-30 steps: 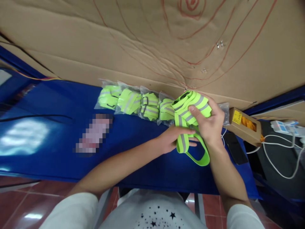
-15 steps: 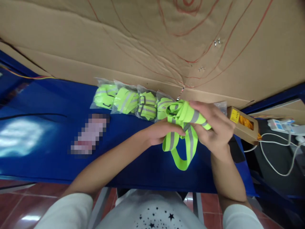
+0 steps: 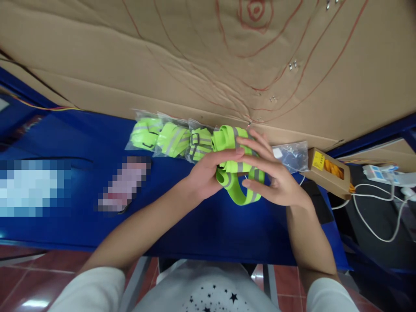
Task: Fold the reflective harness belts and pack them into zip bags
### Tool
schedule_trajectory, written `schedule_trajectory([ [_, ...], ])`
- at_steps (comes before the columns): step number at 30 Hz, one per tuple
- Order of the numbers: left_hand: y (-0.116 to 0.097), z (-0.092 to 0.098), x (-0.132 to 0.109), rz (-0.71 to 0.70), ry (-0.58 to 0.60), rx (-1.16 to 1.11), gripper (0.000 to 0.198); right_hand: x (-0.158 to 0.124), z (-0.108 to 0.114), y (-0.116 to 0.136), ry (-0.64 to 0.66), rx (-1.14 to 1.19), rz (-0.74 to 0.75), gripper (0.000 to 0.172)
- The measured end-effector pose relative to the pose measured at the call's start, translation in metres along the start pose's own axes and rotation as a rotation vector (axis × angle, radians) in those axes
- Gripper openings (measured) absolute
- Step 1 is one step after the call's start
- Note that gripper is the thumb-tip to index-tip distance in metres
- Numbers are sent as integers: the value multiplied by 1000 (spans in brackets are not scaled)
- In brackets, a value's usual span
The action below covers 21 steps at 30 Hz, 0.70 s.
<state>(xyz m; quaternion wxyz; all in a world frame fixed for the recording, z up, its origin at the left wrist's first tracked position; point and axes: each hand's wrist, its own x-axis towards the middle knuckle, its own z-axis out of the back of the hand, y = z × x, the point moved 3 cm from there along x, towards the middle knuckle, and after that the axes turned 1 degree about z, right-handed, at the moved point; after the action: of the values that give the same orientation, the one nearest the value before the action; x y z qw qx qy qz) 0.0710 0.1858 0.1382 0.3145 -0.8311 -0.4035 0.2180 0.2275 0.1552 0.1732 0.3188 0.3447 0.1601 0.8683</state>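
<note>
A neon yellow-green reflective strap (image 3: 229, 138) with grey stripes is folded into a bundle above the blue table. My left hand (image 3: 208, 173) is closed on the bundle from the left, its thumb lying across the near side. Below the bundle hangs a loose loop of the same strap. On the right, my right hand (image 3: 276, 175) has its fingers stretched and spread, touching the bundle and the side of the loop. Behind stands a row of clear bags with similar straps, among them the leftmost bag (image 3: 145, 132) and a bag showing a black buckle (image 3: 199, 141).
An empty-looking clear bag (image 3: 292, 157) lies right of my hands, near a cardboard box (image 3: 331, 171) with orange contents. A dark flat object (image 3: 316, 201) and white cables (image 3: 373, 232) are at the right. A pixelated phone-like item (image 3: 125, 184) lies left. Brown cardboard (image 3: 182, 56) rises behind the table.
My right hand has loosened from its grip and spread its fingers. The strap bundle has turned and moved slightly left, now in my left hand, with the hanging loop higher.
</note>
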Motion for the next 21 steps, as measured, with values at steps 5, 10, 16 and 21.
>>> schedule_trajectory([
  [5,-11,3,7,-165,-74,162,31,2,-19,-14,-318,327,-356,46],
  [10,-17,17,6,-364,-186,371,49,-1,-54,-27,-236,970,-756,49],
  [16,-23,29,0,-419,-194,662,46,0,-65,-20,-165,1336,-832,26],
  [21,-31,7,-7,-587,132,1105,49,-3,-47,-21,-177,1206,-779,23],
])
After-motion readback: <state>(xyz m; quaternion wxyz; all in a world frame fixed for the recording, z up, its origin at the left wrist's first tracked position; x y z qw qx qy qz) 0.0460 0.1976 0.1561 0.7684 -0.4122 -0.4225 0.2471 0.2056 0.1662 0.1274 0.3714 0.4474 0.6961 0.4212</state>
